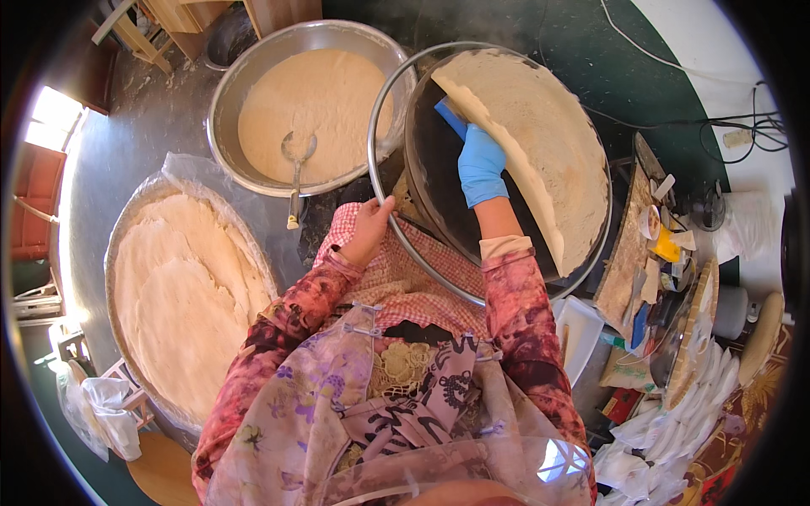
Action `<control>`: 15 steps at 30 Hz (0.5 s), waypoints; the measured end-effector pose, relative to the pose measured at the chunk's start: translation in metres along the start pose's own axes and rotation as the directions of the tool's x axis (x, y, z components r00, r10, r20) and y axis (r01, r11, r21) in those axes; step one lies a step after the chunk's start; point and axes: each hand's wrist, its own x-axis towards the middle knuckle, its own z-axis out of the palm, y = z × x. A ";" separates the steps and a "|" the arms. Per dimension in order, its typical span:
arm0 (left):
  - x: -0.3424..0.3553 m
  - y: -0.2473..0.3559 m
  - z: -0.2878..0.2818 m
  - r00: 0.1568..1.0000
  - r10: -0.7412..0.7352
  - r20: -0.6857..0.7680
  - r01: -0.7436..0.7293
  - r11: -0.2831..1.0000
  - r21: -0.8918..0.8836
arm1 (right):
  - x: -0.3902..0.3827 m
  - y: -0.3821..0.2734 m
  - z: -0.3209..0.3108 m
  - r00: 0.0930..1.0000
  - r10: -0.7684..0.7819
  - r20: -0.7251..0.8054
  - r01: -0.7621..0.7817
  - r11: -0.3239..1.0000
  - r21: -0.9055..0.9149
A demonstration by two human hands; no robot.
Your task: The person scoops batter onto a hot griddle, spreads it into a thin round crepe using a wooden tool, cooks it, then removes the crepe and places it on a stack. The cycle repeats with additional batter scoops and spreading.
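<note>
Head view, grey floor [177, 110], dark griddle [429, 164], left fingers [386, 207] gripping metal ring [372, 143], right fingers [472, 143] gripping blue tool [450, 116]

Pale flatbread [548, 143] partly lifted off griddle [432, 169]; blue scraper [450, 118] perhaps touching.

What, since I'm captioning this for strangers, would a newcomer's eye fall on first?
Probably the blue-gloved right hand at the curled edge of a broad pale sheet on the dark griddle, upper right. Next, the big metal ring in the bare left hand, near the center. Then the metal basin of beige batter, upper left, and the pale dough-like mass below it.
</note>
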 end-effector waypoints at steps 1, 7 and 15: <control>0.001 -0.001 -0.002 1.000 0.010 0.013 -0.010 0.999 0.043 | 0.002 0.002 0.002 0.998 0.033 0.049 -0.035 0.999 0.039; -0.076 -0.039 0.034 0.914 -0.212 0.345 0.082 0.932 0.353 | 0.019 0.017 0.002 0.988 0.150 -0.022 -0.148 0.985 0.090; -0.076 -0.021 0.037 0.680 -0.394 0.618 0.309 0.919 0.245 | 0.032 0.036 -0.004 0.938 0.268 0.222 -0.274 0.962 -0.004</control>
